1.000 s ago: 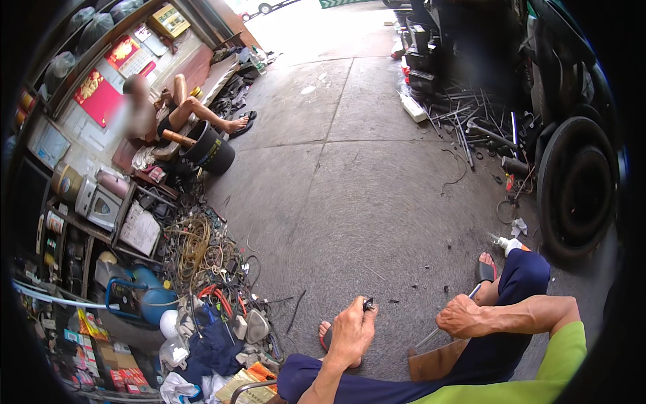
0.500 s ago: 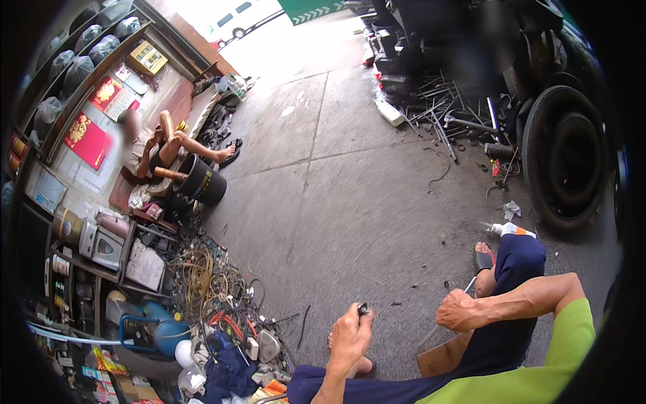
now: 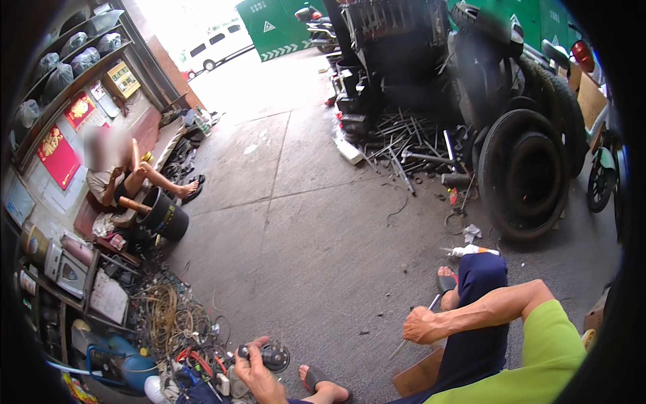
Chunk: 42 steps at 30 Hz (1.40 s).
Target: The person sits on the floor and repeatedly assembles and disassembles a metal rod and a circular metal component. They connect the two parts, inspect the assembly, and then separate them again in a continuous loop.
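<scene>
Pinching a black part (image 3: 274,357) at seven o'clock, that's the left hand (image 3: 259,375)! At five, the right hand (image 3: 422,324) grips a rod (image 3: 400,349) tight. One loose thumb could drop the part; a wrist twist could jab the right foot (image 3: 447,279).

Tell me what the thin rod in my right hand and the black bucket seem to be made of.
The rod in your right hand is probably metal, smooth: it looks silvery-grey, thin and straight. The bucket is likely plastic or rubber, matte: its wall is black with little shine.
</scene>
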Available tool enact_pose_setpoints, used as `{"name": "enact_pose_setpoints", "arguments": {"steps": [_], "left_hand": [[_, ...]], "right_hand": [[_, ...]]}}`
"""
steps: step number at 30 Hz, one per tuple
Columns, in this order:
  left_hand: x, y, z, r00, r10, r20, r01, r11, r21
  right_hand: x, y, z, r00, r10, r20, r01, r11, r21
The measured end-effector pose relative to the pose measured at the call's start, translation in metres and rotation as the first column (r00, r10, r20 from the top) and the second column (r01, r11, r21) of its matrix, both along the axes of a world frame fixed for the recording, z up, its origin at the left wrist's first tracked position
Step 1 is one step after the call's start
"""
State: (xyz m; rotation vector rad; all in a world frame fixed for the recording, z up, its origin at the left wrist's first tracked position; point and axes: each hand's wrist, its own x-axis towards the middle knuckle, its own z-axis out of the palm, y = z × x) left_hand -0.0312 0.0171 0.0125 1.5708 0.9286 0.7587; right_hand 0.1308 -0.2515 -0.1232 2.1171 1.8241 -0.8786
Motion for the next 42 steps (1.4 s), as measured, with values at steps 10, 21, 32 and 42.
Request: {"name": "enact_pose_setpoints", "arguments": {"steps": [10, 21, 32, 42], "left_hand": [[-0.004, -0.010, 0.015, 0.998, -0.042, -0.043, 0.040, 0.997, -0.062], [-0.002, -0.014, 0.012, 0.995, -0.097, -0.038, 0.094, 0.993, -0.072], [0.003, -0.023, 0.017, 0.988, -0.147, -0.051, 0.142, 0.986, -0.090], [0.005, -0.026, 0.020, 0.984, -0.133, -0.119, 0.132, 0.991, -0.014]], "right_hand": [[-0.003, 0.009, 0.006, 0.998, 0.059, 0.019, -0.060, 0.996, 0.066], [-0.004, 0.014, 0.007, 0.999, 0.043, 0.017, -0.044, 0.998, 0.051], [-0.004, 0.014, 0.010, 0.996, 0.091, 0.025, -0.092, 0.996, 0.020], [-0.005, 0.014, 0.009, 0.996, 0.083, 0.037, -0.082, 0.996, -0.028]]}}
